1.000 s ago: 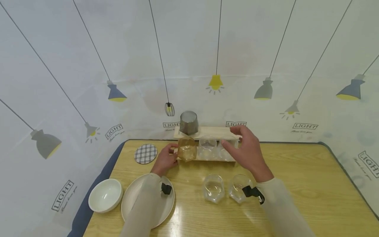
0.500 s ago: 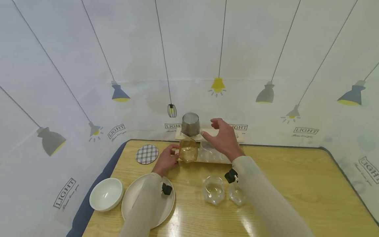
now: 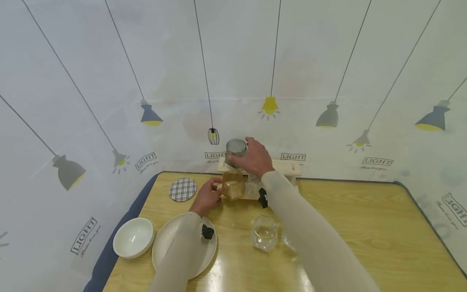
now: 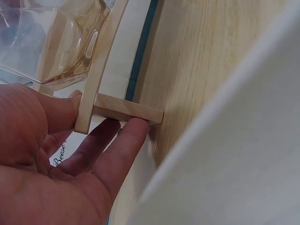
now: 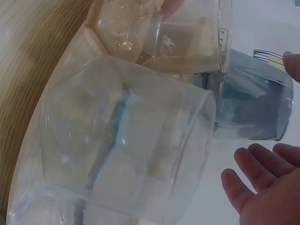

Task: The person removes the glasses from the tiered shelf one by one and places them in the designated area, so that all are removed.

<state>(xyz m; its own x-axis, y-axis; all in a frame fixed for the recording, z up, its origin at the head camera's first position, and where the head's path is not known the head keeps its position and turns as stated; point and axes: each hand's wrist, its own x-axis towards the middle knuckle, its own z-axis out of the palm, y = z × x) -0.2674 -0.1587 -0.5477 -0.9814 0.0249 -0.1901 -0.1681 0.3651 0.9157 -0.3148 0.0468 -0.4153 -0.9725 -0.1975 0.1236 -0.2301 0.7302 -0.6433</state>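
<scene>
A small wooden rack point(image 3: 286, 165) stands at the back of the table. My left hand point(image 3: 206, 198) grips its left end; in the left wrist view, thumb and fingers are about the wooden bars point(image 4: 126, 108). An amber glass point(image 3: 233, 186) sits on the rack's lower front level beside that hand, with clear glasses point(image 5: 126, 140) to its right, partly hidden by my right arm. On the upper level stands a smoky grey glass point(image 3: 235, 148). My right hand point(image 3: 257, 159) reaches around it, thumb in front; in the right wrist view the spread fingers point(image 5: 262, 171) are apart from the glass.
Two clear glasses stand on the table in front of the rack, one point(image 3: 264, 233) in full view, the other point(image 3: 286, 240) partly behind my right sleeve. At left are a plate point(image 3: 204, 259) under my left forearm, a white bowl point(image 3: 133, 238) and a checked coaster point(image 3: 183, 190).
My right hand has moved left, from over the rack's right end to the grey glass. The left hand keeps its hold on the rack, and the glasses have stayed in place.
</scene>
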